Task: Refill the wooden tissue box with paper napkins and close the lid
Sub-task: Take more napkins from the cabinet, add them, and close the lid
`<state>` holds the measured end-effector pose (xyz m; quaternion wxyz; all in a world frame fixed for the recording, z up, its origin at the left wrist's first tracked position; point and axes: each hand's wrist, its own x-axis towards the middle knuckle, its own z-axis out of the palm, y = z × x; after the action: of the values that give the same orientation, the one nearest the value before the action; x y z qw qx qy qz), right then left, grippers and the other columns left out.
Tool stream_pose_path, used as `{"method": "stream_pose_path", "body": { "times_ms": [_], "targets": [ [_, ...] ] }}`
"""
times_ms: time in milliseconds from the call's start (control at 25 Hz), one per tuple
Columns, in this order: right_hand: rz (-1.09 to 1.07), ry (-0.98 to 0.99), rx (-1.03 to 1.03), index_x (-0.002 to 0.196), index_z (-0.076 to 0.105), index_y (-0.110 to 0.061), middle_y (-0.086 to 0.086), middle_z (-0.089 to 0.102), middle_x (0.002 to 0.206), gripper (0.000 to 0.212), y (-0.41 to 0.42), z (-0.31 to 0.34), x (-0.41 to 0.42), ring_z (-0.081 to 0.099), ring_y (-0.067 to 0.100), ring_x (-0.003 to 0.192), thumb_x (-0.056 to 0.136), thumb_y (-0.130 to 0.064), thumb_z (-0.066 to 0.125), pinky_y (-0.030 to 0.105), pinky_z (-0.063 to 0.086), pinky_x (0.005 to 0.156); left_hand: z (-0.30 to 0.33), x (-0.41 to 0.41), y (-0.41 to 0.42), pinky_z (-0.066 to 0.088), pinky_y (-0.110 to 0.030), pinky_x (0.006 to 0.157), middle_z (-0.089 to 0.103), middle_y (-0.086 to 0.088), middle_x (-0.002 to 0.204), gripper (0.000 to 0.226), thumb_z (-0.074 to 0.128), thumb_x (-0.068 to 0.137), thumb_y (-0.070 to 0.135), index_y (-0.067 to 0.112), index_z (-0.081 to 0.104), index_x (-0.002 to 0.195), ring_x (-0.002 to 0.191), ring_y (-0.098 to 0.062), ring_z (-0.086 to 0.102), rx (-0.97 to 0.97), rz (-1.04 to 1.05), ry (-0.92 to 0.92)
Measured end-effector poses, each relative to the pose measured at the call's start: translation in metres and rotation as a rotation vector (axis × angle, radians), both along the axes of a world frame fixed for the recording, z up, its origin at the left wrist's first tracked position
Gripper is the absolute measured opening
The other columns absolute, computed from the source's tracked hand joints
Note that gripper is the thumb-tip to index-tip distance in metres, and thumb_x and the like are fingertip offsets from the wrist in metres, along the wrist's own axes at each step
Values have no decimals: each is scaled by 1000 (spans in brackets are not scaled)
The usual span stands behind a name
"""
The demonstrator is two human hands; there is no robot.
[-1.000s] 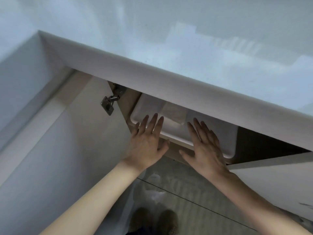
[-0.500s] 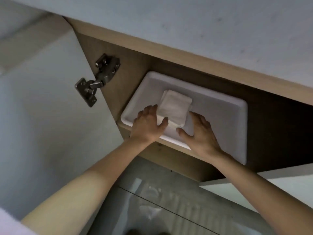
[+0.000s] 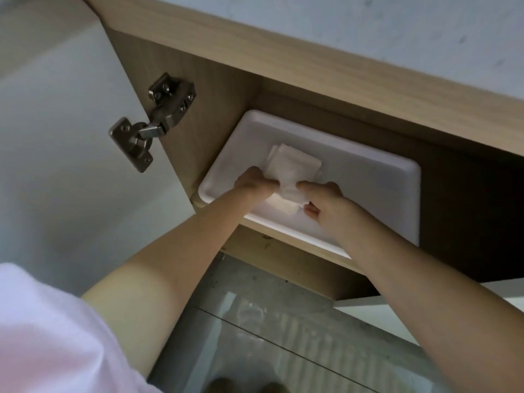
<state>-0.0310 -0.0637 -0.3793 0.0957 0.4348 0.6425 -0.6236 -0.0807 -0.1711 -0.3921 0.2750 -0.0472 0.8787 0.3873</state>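
A stack of white paper napkins point(image 3: 292, 168) lies in a white plastic tray point(image 3: 368, 182) on a shelf inside an open wooden cabinet. My left hand point(image 3: 255, 180) grips the stack's near left edge. My right hand point(image 3: 323, 197) pinches its near right edge, and the paper crumples between the two hands. Both forearms reach up into the cabinet from below. No wooden tissue box is in view.
The cabinet's white door point(image 3: 65, 137) stands open at the left on a metal hinge point(image 3: 153, 120). The wooden cabinet frame point(image 3: 283, 52) runs above the tray, dark space to the tray's right. Grey tiled floor point(image 3: 269, 336) lies below.
The view has moved closer under the cabinet. My hands went from resting flat on the tray's front rim to closing on the near edge of the napkin stack.
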Motion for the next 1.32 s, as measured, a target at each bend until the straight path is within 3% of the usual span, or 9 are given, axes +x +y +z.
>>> {"method": "stream_pose_path", "body": {
  "times_ms": [80,200,400,600,680,800,920,1120,1320],
  "targets": [
    [22,13,-70,129,42,5,15,54,98,44,-1,2,2,48,21,83,89,-9,55,35,44,98,7,3,-1,41,-23,60,54,-8,90,35,60,83,19,1,54,112,95,-26,54,115,62,-68],
    [-47,31,-153,130,44,1,16,52,132,44,-9,6,10,51,21,102,89,-8,55,25,44,87,19,12,-6,50,-28,79,61,-15,107,35,58,82,11,1,54,115,106,-27,58,341,163,-185],
    [-43,65,-204,100,56,-8,8,56,97,14,-20,25,28,52,16,79,89,-17,54,25,47,72,48,38,-24,44,-24,72,55,-7,84,5,53,84,7,8,55,89,85,-19,53,627,279,-355],
    [-121,133,-526,88,60,-4,11,61,89,8,-32,57,71,57,21,84,89,-9,55,28,47,76,81,84,-55,51,-19,66,58,-2,88,18,46,89,6,9,50,106,84,-14,56,850,340,-506],
    [-128,156,-669,86,60,-3,11,61,87,12,-41,73,92,58,20,83,91,-6,50,27,47,79,96,102,-66,52,-17,66,60,-1,90,19,44,90,5,11,52,106,86,-13,57,853,326,-523],
    [-114,135,-711,115,56,2,13,62,102,26,-53,94,118,58,23,96,91,-3,47,31,44,94,112,126,-82,51,-24,80,64,-6,103,25,50,87,5,9,54,111,96,-18,60,712,339,-486],
    [-92,95,-637,124,51,-8,7,64,105,34,-60,117,141,61,19,96,90,-3,50,28,49,86,130,146,-92,49,-35,94,64,-8,118,49,65,80,22,10,50,125,108,-23,61,630,297,-452],
    [17,89,-492,127,49,-16,7,62,124,40,-68,159,180,60,23,112,89,-6,55,41,46,102,173,175,-95,51,-17,75,66,3,104,24,62,84,31,24,54,105,94,-11,63,485,307,-323],
    [171,44,-300,116,52,-23,2,64,120,30,-71,204,200,64,19,107,88,-13,59,40,51,97,211,197,-106,55,-23,79,66,1,108,29,64,82,26,22,53,109,98,-14,65,563,330,-366]
  ]
}}
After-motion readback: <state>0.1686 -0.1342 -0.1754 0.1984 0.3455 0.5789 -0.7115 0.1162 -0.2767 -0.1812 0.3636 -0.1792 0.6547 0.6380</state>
